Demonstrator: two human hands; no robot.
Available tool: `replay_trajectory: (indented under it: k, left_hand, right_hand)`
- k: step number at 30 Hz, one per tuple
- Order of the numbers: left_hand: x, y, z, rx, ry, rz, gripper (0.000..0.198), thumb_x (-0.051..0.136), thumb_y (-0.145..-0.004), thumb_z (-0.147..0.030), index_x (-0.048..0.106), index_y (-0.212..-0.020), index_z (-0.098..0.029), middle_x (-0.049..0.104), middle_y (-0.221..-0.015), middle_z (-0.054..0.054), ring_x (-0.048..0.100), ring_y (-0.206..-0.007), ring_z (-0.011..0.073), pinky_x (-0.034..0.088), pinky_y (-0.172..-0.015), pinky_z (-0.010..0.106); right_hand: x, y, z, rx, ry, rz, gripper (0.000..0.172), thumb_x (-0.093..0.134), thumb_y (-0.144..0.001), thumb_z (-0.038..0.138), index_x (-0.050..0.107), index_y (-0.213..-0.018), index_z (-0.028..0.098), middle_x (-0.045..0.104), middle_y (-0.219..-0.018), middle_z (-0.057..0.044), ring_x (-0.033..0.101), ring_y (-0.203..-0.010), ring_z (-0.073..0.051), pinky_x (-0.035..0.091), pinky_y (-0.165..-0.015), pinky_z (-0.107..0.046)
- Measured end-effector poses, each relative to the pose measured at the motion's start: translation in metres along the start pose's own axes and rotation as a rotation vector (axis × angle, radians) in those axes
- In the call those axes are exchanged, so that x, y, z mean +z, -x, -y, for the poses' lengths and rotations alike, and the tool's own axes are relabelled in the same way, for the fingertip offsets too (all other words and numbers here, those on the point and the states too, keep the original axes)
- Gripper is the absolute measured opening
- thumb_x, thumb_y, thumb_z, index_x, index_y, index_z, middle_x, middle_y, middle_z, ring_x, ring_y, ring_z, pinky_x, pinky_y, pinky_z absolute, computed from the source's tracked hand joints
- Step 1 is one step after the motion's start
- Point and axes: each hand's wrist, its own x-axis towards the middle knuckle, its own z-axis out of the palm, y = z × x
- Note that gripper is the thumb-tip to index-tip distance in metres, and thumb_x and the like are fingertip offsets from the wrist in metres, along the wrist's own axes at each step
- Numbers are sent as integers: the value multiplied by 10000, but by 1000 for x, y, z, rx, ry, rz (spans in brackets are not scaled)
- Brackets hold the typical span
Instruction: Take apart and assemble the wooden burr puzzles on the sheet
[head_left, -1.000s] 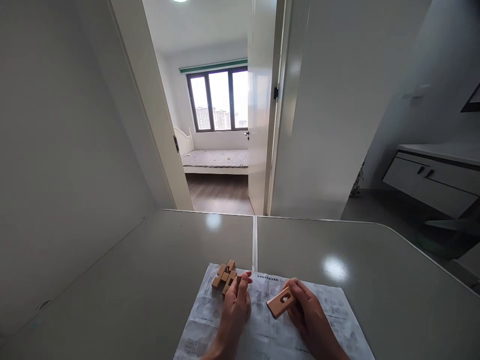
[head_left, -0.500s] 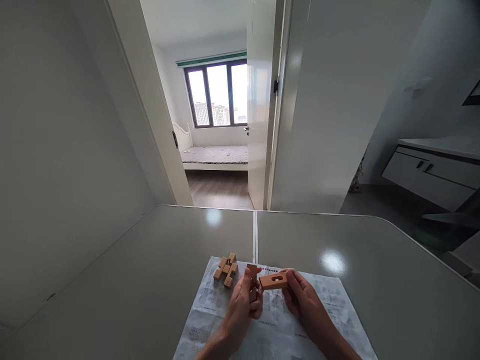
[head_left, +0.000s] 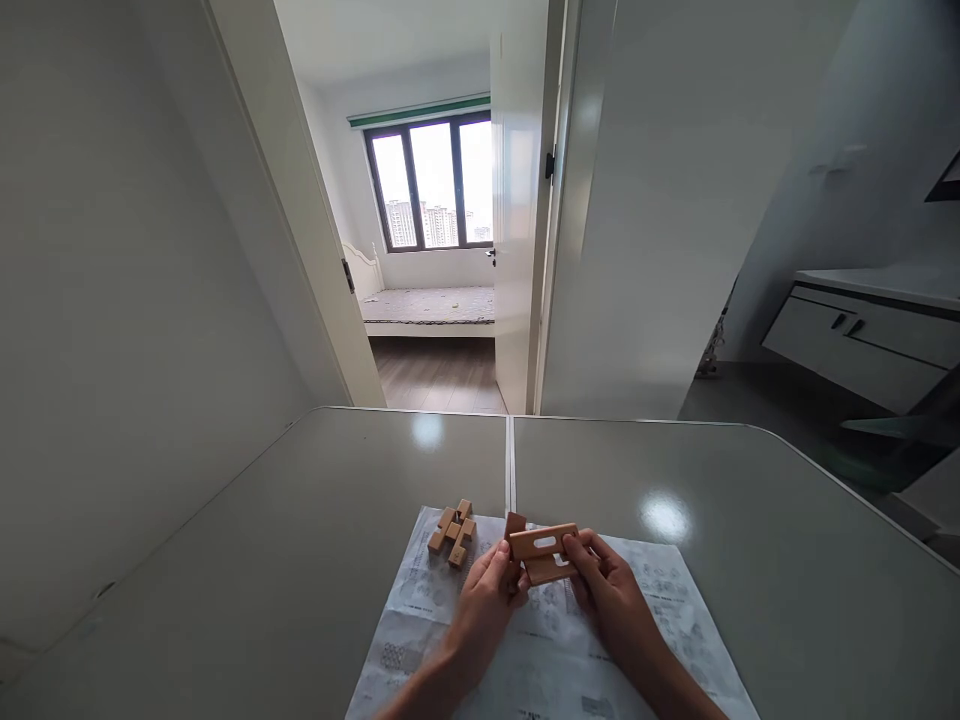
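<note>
Over the paper sheet, my two hands hold slotted wooden puzzle pieces together. My left hand (head_left: 484, 592) is closed, with its thumb at the left end of the upper slotted piece (head_left: 527, 545). Behind that thumb the end of another wooden piece (head_left: 514, 523) sticks up. My right hand (head_left: 606, 580) pinches the upper piece's right end between thumb and fingers. A lower slotted piece (head_left: 540, 574) shows just beneath it, angled away. My fingers partly hide how the pieces meet. Left of my hands, a cluster of interlocked wooden blocks (head_left: 453, 532) lies on the sheet.
A printed paper sheet (head_left: 427, 610) lies under my hands on a glossy grey table (head_left: 262, 580) with a white centre seam (head_left: 511, 470). Past the table, an open door (head_left: 519, 230) leads to a room with a bed (head_left: 427, 303) and a window.
The right hand's slotted piece has moved up and left against the left hand's pieces. The left hand's pieces have turned, so a lower slotted face now shows beneath. The block cluster stays put.
</note>
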Motion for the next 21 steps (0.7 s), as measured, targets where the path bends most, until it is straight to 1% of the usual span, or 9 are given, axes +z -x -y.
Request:
replay_trajectory:
  k: [3,6,8,10,13,15,18,21]
  left_hand:
    - [1,0,-1,12,-35,48,575,849,-702,-594,677,-1009,-139,566,-776,-5,494,-673,110,367,-604,215]
    - [2,2,-3,34,-77,104,643,825,-726,-634,654,-1095,-136,492,-684,-50,453,-582,81,278,-532,199]
    - [3,4,-3,47,-126,143,626,788,-769,-647,640,-1108,-142,446,-641,-71,410,-521,66,215,-496,202]
    - [5,6,-4,62,-173,167,578,746,-812,-655,638,-1060,-144,389,-602,-89,354,-474,54,174,-479,210]
    - [7,8,-4,79,-207,173,551,714,-836,-665,627,-998,-146,320,-568,-107,293,-449,50,161,-472,216]
    - [7,8,-3,85,-210,163,551,703,-841,-668,618,-996,-146,340,-563,-103,304,-451,55,171,-472,217]
    - [5,6,-1,88,-204,149,567,678,-851,-671,610,-1048,-144,399,-560,-91,334,-451,64,179,-471,217]
    - [2,2,3,82,-214,172,577,666,-856,-660,596,-1090,-138,389,-523,-101,308,-428,66,168,-461,219]
  right_hand:
    - [-1,0,0,0,-25,-40,440,777,-812,624,620,-798,213,413,-594,80,265,-485,-79,228,-429,-205]
    - [-2,0,-1,20,-47,-81,421,770,-821,617,630,-825,220,409,-605,81,254,-481,-79,239,-427,-207]
    - [-2,0,0,28,-46,-92,428,772,-812,625,636,-832,219,412,-610,78,250,-479,-80,240,-421,-212]
    - [-2,0,2,33,-48,-99,447,786,-788,636,628,-815,218,418,-619,74,262,-482,-82,241,-416,-212]
    - [-2,0,2,37,-64,-99,451,802,-774,629,607,-792,222,416,-633,71,272,-490,-84,247,-416,-208]
    - [-3,0,1,39,-75,-94,436,804,-781,613,606,-795,225,412,-636,72,272,-493,-85,249,-416,-208]
    - [-4,0,-1,31,-84,-84,406,800,-805,584,613,-809,223,408,-639,72,269,-499,-84,252,-418,-205]
    - [-4,0,-1,19,-86,-75,386,786,-831,565,617,-813,219,408,-634,74,251,-495,-79,257,-418,-202]
